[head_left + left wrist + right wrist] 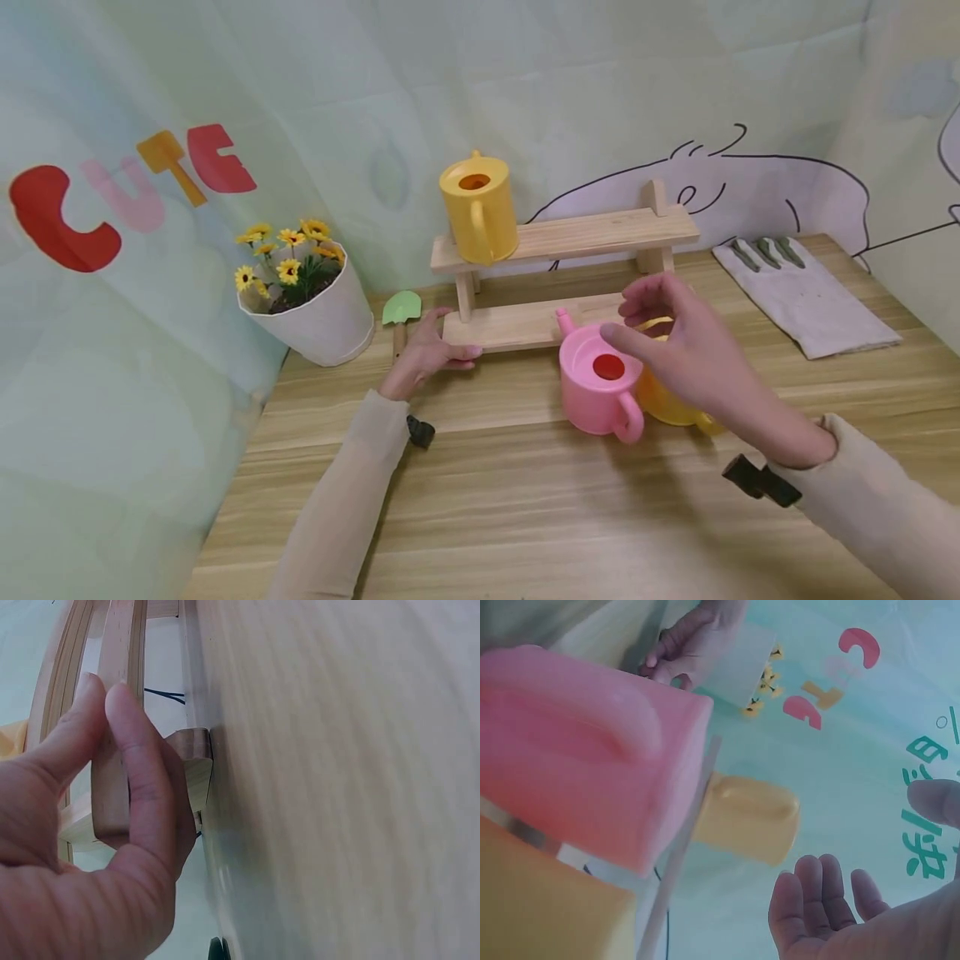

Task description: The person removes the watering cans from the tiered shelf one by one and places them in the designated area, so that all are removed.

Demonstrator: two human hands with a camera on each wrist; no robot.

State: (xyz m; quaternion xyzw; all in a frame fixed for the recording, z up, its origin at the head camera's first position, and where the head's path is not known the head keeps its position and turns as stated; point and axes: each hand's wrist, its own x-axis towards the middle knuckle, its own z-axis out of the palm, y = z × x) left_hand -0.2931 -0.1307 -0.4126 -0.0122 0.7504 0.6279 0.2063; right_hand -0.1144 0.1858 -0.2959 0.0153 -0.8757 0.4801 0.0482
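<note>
Hovering over the pink watering can (pixel 597 379), the right hand (pixel 686 346) has its fingers spread and loosely bent, holding nothing (the right wrist view shows the palm bare). That pink can stands on the worktop (pixel 525 500) just in front of the wooden shelf (pixel 555 275), with an orange can (pixel 667 402) touching it at 3 o'clock, mostly hidden by the hand. Over at 9 o'clock, the left hand (pixel 427 354) pinches the left end of the shelf's lower board, thumb and fingers curled round the edge. A yellow watering can (pixel 478 208) sits on the top board at 11 o'clock. Flower pot (pixel 311 300) and green trowel (pixel 401 310) are left of the shelf, gloves (pixel 806 296) far right.
</note>
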